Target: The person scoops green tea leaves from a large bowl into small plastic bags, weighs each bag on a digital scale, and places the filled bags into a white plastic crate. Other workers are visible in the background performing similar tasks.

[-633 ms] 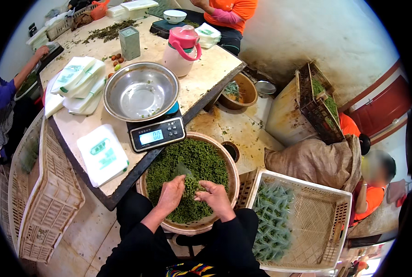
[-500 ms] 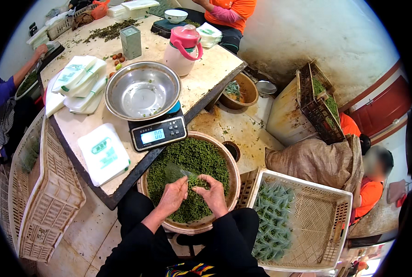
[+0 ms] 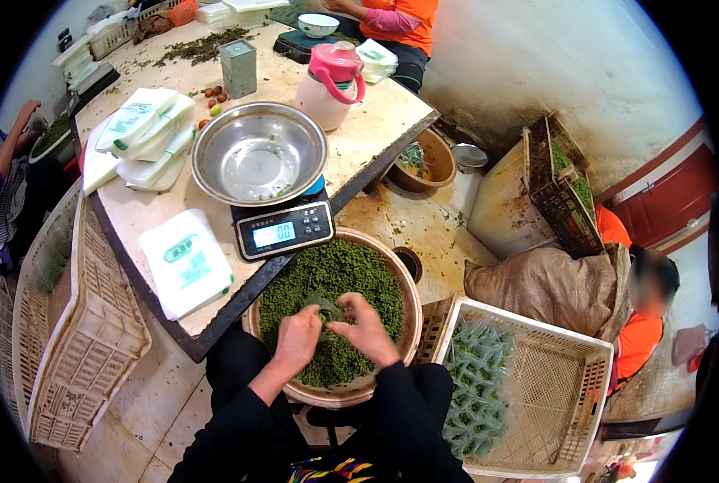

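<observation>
Both my hands are over a round tub (image 3: 413, 310) filled with small green berries (image 3: 347, 270) that look like green peppercorns. My left hand (image 3: 297, 338) is closed, pinching a small clear plastic bag (image 3: 321, 304) with some green in it. At the bag's other side is my right hand (image 3: 365, 328), thumb and fingers bent in around its edge. How much the bag holds is hidden by my fingers. Just beyond the tub stands a digital scale (image 3: 285, 231) with a steel bowl (image 3: 260, 153) on it; a few green bits lie in the bowl.
A white crate (image 3: 548, 386) at right holds rows of filled bags (image 3: 478, 382). On the table (image 3: 214, 310) are stacked flat bags (image 3: 184, 262), a pink-lidded jug (image 3: 331, 88) and a tin (image 3: 238, 68). Crates (image 3: 94, 338) stand at left. Co-workers sit around; a sack (image 3: 544, 286) lies at right.
The bag sits lower and more bunched between my hands, and my right fingers have drawn up around it. The view has shifted slightly. A co-worker's arm at far left has moved back.
</observation>
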{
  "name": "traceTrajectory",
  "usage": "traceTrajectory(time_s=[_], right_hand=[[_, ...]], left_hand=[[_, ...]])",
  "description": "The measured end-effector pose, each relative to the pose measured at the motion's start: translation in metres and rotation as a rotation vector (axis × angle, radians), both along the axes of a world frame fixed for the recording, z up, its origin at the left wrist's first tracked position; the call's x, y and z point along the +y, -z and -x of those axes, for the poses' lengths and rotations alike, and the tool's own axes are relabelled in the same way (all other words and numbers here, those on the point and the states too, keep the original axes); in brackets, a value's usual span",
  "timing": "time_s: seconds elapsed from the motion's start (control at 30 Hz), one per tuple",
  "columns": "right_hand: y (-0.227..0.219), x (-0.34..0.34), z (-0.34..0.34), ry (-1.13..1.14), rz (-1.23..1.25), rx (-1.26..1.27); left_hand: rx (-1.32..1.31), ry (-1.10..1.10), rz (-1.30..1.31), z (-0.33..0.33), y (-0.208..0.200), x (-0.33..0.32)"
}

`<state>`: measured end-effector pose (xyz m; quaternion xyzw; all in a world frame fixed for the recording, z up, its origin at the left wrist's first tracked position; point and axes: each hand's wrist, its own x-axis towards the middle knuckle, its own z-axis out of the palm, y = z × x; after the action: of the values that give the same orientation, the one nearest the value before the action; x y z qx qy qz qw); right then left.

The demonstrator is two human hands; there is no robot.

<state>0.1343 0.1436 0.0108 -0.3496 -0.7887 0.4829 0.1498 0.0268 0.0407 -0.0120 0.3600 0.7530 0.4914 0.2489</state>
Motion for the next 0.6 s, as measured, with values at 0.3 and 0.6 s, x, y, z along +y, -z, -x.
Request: traceTrajectory(time_s=[0.3,0.6], right_hand=[[-0.015,0.000,0.008,-0.002,-0.049,-0.066],[0.004,-0.002,-0.002,0.046,-0.048,0.033]], left_hand=[[0.066,0.103,-0.045,-0.001,-0.015,-0.005],[0.524,-0.020,0.038,-0.002,-0.010,0.000]])
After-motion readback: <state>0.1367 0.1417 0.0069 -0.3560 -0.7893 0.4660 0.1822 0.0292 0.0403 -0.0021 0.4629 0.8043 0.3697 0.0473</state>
